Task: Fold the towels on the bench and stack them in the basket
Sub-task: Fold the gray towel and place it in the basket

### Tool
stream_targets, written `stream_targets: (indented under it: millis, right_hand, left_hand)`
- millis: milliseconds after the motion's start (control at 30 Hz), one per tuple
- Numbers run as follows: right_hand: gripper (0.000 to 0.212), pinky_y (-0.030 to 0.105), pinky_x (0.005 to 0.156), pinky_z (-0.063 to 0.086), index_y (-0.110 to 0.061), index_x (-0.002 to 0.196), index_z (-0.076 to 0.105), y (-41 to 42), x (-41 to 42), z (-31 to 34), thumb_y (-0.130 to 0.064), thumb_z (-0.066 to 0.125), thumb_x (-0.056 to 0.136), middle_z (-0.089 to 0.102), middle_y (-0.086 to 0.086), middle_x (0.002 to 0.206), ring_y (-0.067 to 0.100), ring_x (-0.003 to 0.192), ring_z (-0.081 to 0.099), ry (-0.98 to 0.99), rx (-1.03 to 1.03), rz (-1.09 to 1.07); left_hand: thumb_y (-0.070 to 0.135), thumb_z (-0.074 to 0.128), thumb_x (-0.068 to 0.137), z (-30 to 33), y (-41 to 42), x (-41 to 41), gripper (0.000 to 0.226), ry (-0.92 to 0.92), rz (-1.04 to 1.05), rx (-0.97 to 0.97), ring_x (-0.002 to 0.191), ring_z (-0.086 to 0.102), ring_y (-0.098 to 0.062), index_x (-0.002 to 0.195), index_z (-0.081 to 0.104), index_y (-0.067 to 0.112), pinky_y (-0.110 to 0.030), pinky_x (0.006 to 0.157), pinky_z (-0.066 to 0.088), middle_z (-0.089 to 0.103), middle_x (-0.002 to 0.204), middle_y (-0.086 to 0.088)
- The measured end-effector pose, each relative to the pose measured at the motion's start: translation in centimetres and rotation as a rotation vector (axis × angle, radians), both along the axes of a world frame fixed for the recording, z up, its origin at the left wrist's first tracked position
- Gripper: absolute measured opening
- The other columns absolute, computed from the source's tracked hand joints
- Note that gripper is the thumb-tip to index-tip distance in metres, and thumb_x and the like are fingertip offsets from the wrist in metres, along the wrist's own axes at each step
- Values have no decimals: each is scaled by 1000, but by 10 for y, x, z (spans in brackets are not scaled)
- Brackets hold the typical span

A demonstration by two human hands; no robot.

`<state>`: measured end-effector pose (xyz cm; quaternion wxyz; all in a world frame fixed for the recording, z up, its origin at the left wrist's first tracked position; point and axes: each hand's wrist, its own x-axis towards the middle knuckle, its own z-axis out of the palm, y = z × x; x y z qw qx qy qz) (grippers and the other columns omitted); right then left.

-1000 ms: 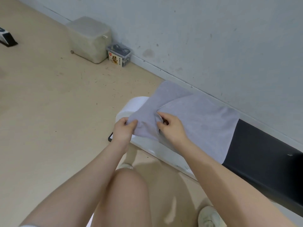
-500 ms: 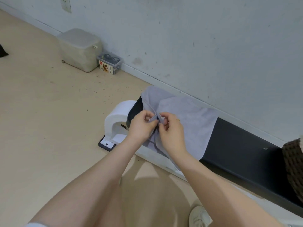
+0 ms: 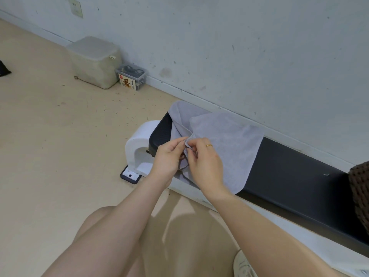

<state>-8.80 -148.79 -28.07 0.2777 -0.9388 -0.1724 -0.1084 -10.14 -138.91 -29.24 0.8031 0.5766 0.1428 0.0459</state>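
Early yet: left hand point(image 3: 169, 156) and right hand point(image 3: 205, 162) fingers pinch half-folded towel point(image 3: 225, 144) corner, mid-frame; basket point(image 3: 359, 188) at right edge awaits

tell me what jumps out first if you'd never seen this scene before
The eye lands on the two hands meeting mid-frame: the left hand and the right hand, a gold ring on one finger, both pinch the same corner of a grey towel. The towel lies partly folded over the left end of a dark bench along the wall. At the far right edge a brown woven basket sits on the bench.
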Motion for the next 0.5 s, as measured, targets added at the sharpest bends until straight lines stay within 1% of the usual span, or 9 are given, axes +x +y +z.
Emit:
stream_targets:
  millis: [67, 133, 167, 200, 267, 300, 367, 467, 500]
  right_hand:
    - [18, 37, 65, 48, -13, 106, 63, 0, 1, -5, -20, 52, 94, 60, 6, 105, 25, 88, 60, -43, -27, 7]
    - [20, 37, 68, 49, -11, 107, 64, -1, 2, -8, -20, 51, 95, 60, 6, 106, 25, 88, 60, -24, -7, 3]
    - [21, 33, 70, 48, -11, 109, 64, -3, 3, -9, -20, 50, 95, 59, 6, 107, 23, 89, 60, 1, 14, 1]
    - [21, 26, 72, 44, -11, 109, 64, -4, 3, -9, -20, 50, 96, 59, 5, 108, 19, 89, 58, 27, 39, -7]
    - [21, 14, 73, 35, -13, 110, 65, -7, 4, -9, -18, 50, 95, 60, 3, 106, 10, 86, 53, 82, 95, -19]
    - [21, 11, 72, 32, -14, 110, 65, -8, 5, -8, -15, 50, 95, 60, 2, 104, 7, 84, 50, 100, 109, -15]
    - [22, 11, 72, 34, -16, 109, 64, -8, 4, -7, -10, 50, 93, 60, 0, 100, 5, 80, 47, 122, 121, 9]
    - [25, 17, 73, 45, -24, 102, 54, -9, 2, -3, -4, 51, 89, 58, -5, 95, 3, 74, 51, 234, 299, 32]
    - [25, 19, 73, 46, -25, 100, 52, -11, 0, -2, -2, 51, 88, 57, -6, 96, 2, 74, 51, 253, 319, 37]
  left_hand:
    - [11, 43, 98, -1, -2, 0, 26, 31, -21, -59, 78, 67, -8, 103, 68, 9, -17, 72, 54, 71, 86, -3]
    - [12, 39, 100, -2, -5, 0, 28, 51, -57, -96, 77, 67, -8, 103, 67, 8, -18, 72, 54, 71, 85, -3]
    - [13, 38, 100, -3, -6, 0, 30, 58, -80, -101, 77, 67, -9, 104, 67, 6, -19, 73, 54, 71, 85, -3]
    - [14, 37, 101, -3, -7, 1, 31, 64, -99, -110, 78, 67, -9, 105, 66, 4, -19, 73, 54, 70, 85, -4]
    - [18, 37, 101, -4, -10, 1, 32, 60, -118, -161, 75, 67, -9, 98, 66, 4, -18, 73, 54, 70, 80, -2]
    - [18, 39, 100, -4, -10, 1, 30, 51, -119, -191, 74, 67, -9, 94, 65, 5, -17, 71, 54, 70, 78, -2]
    - [15, 43, 99, -4, -11, 3, 25, 44, -97, -229, 72, 66, -11, 91, 65, 6, -17, 67, 54, 69, 76, -4]
    - [11, 47, 96, -4, -10, 6, 18, 61, -59, -242, 70, 65, -14, 91, 64, 6, -18, 64, 55, 66, 80, -10]
    - [10, 48, 96, -3, -10, 6, 17, 69, -54, -224, 71, 64, -16, 90, 63, 7, -18, 65, 55, 64, 81, -12]
